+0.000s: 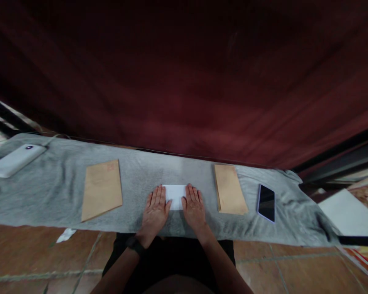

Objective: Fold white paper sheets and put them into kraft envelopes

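Note:
A small white sheet of paper (175,192), maybe folded, lies flat on the grey cloth in front of me. My left hand (155,210) presses flat over its left end, fingers stretched out and pointing away from me. Over the right end, my right hand (194,206) lies flat in the same way. Both thumbs point inward across the paper, and the palms hide its two ends. To the left is a brown paper envelope (102,190) with a red stamp mark. A stack of brown envelopes (231,189) sits to the right of my right hand.
A grey cloth (141,171) covers the narrow surface. A phone (266,203) lies beyond the right stack; a white device with a cable (16,160) is at far left. A dark red curtain (184,102) hangs behind. Below is a tiled floor (64,261) with a scrap of tissue (66,234).

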